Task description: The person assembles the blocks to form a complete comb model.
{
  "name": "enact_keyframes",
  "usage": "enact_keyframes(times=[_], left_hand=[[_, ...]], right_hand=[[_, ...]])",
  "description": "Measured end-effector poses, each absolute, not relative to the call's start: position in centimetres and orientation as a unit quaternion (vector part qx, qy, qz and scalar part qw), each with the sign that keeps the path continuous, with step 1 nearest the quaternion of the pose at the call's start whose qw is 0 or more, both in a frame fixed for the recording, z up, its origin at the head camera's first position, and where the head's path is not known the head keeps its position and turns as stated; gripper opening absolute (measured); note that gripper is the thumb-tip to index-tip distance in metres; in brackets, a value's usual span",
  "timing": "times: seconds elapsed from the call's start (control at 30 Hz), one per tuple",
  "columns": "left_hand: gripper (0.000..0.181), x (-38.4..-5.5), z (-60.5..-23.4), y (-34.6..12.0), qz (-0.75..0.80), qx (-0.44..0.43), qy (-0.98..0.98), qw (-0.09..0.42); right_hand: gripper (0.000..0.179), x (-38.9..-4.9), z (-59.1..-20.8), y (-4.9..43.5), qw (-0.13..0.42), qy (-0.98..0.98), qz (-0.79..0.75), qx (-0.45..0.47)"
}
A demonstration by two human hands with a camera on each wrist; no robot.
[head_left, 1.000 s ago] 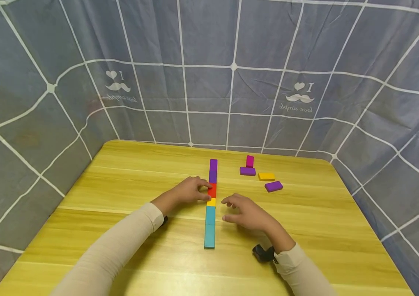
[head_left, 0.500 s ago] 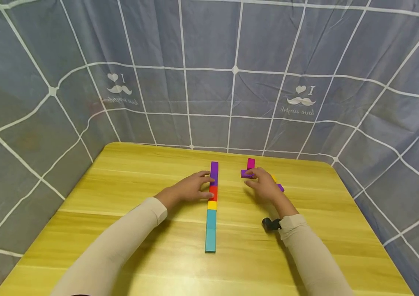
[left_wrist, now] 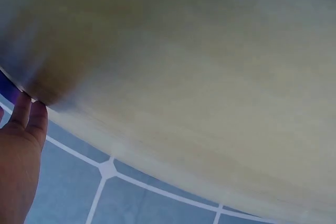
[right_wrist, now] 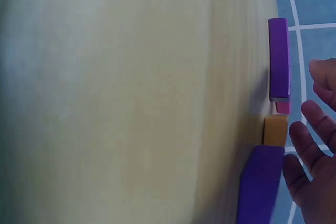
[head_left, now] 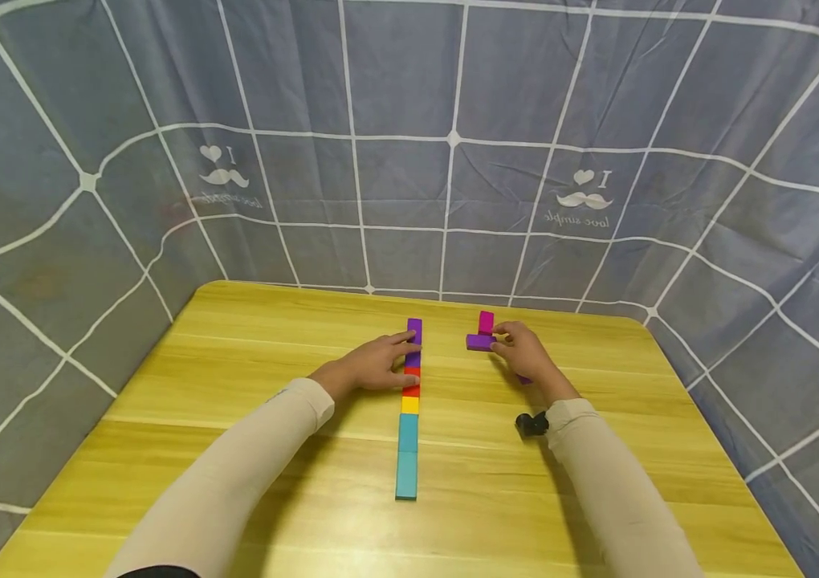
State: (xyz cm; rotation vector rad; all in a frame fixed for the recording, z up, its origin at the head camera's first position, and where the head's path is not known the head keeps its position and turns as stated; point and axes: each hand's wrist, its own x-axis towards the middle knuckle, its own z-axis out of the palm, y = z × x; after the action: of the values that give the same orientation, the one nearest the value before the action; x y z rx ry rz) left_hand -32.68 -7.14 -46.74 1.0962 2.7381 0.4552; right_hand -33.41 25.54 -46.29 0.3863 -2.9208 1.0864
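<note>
1. Left hand (head_left: 373, 365) flat on the counter (head_left: 236, 385), fingers straight and relaxed, grasping nothing; fingertips touching the far end of the row of blocks (head_left: 409, 409), at its purple and red pieces.
2. Row of blocks running straight between the two hands, from purple at the far end through red and yellow to two teal pieces at the near end, past the left wrist.
3. Right hand (head_left: 525, 355) reaching to the loose blocks, well apart from the row; fingertips at the end of the purple block (head_left: 480, 342). Cannot tell whether pinching it or only touching.
4. Pink block (head_left: 486, 322) just beyond that purple block, touching it, a little left of the right fingertips.
5. Second purple block (right_wrist: 260, 184) and yellow block (right_wrist: 275, 130) lying under the right palm, mostly hidden in the head view, plain in the right wrist view beside loosely spread fingers (right_wrist: 310, 135).
6. Left wrist view blurred: only counter surface and the edge of the left hand (left_wrist: 18, 156).
7. Grey checked cloth (head_left: 409, 160) hanging beyond both hands.
</note>
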Motion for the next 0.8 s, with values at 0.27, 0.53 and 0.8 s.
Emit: enact_keyframes(times=[0.27, 0.53, 0.8], left_hand=[[0.066, -32.61, -46.64, -7.35, 0.136, 0.385, 0.91, 0.069], [0.068, -32.65, -46.91, -7.41, 0.161, 0.379, 0.907, 0.091], [0.07, -32.61, -47.12, -7.4, 0.165, 0.363, 0.91, 0.115]], right_hand=[[0.034, -33.8, -46.98, 24.94, -0.001, -0.935, 0.331, 0.127], [0.033, -34.18, -47.17, 24.75, -0.002, -0.944, 0.303, 0.13], [0.036, -34.31, -47.28, 24.56, 0.0, -0.956, 0.267, 0.125]])
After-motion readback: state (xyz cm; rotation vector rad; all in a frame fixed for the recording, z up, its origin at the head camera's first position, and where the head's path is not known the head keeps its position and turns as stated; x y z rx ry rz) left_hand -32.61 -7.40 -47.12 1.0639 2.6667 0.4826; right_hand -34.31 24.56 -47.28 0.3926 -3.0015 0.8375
